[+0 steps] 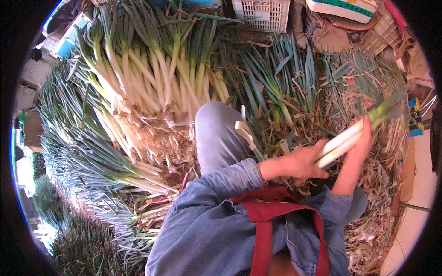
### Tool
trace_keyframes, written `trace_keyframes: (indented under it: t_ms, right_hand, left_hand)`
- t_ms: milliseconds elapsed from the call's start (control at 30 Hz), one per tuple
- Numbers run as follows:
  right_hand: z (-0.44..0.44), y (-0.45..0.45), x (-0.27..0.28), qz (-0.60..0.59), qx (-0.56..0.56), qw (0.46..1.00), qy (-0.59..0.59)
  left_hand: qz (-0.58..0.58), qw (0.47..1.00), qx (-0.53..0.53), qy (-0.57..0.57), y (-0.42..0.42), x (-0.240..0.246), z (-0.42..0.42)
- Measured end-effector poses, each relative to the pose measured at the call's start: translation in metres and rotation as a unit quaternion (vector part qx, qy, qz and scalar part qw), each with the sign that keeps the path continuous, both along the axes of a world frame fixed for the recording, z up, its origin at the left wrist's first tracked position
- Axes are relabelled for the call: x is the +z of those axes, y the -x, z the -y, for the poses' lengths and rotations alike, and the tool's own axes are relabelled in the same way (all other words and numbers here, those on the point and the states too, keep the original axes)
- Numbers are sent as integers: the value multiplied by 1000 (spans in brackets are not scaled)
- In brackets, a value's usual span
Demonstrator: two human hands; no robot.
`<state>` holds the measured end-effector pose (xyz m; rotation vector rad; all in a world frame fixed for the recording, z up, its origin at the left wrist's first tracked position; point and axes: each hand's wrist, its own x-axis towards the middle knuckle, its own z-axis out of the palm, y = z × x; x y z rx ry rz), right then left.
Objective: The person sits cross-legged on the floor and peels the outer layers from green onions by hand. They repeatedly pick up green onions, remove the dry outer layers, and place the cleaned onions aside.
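Two thick white green onion stalks [342,145] lie slanted across both hands, their green tops up to the right and blurred. My right hand [359,141] is closed around them just below the green part. At their lower white ends is my left hand [300,164], its thumb and fingers on either side of the stalks; its fingertips are partly hidden. A large bunch of green onions [155,76] with white shafts and brown roots lies at the upper left. More leafy green onions [276,82] lie beyond my hands.
Peeled leaves and husks [373,214] are heaped at the right. More green onions [79,148] are piled along the left. My bent knee [219,138] is between the bunch and my hands. A white plastic crate [262,15] and a foam box [342,8] stand at the back.
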<state>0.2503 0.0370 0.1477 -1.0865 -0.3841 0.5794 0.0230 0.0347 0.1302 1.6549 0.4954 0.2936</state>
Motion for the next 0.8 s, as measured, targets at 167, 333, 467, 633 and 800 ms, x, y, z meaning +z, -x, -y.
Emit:
trace_keyframes:
  t_ms: [167, 333, 467, 633, 800]
  right_hand:
    - [-77, 115, 108, 174, 233, 956, -41]
    - [-131, 157, 92, 382, 68, 919, -69]
    - [-132, 36, -44, 379, 226, 860, 257]
    - [-69, -29, -227, 373, 238, 702, 558]
    - [-30, 0, -303, 410, 295, 608, 612]
  left_hand:
    - [21, 923, 313, -221, 82, 16, -48]
    - [-71, 699, 571, -425, 237, -14, -152]
    - [-387, 644, 597, -281, 326, -73, -203]
    - [-111, 737, 663, -71, 366, -100, -221]
    - [-222, 716, 662, -26, 363, -94, -219]
